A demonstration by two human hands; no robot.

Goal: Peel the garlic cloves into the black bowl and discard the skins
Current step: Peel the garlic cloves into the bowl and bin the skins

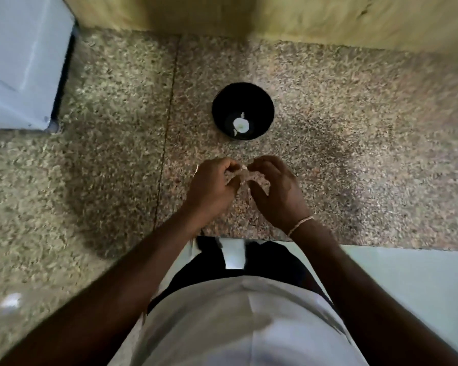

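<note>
fingertips (232, 169) of both hands are pinching a garlic clove (242, 172); small, light, papery-skinned, probably slippery, so best gripped at its ends.

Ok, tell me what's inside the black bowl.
The bowl holds one pale, roundish piece, likely peeled garlic, with a small white bit beside it. The near wall hides part of the bottom.

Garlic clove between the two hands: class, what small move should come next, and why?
Probably keep pulling the skin off: both the left hand and right hand pinch the garlic clove above the counter, short of the black bowl.
</note>
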